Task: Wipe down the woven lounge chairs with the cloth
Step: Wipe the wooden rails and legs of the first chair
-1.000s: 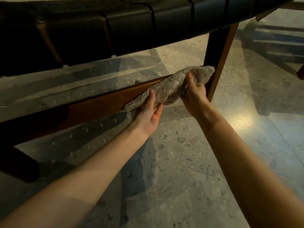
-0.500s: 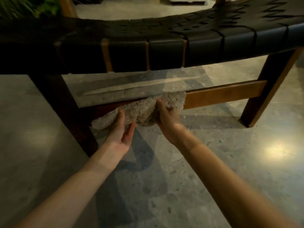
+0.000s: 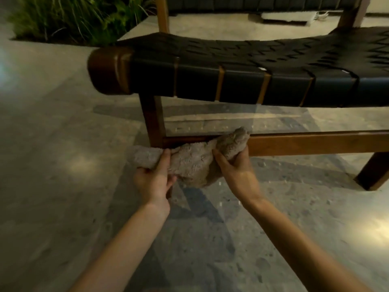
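Fluffy grey-beige cloth (image 3: 193,165), just 1, bunched against the low wooden rail (image 3: 305,143) next to the front leg (image 3: 152,121) of 1 woven lounge chair (image 3: 252,81), which has flat black straps on a brown frame. 2 hands are on it: left hand (image 3: 153,180) grips the cloth's left end, right hand (image 3: 233,167) clutches the right end on the rail. Speckled stone floor (image 3: 63,186) underneath.

Person's arms, head view: the left hand (image 3: 154,182), at the left end of the cloth (image 3: 193,165), and the right hand (image 3: 235,171), at the cloth's right end, are both bare. Below the cloth, two slender forearms run uncovered from the wrists to the bottom edge of the view, smooth along their whole visible length. Blur softens the fingers nearest the cloth, so that the nails cannot be made out.
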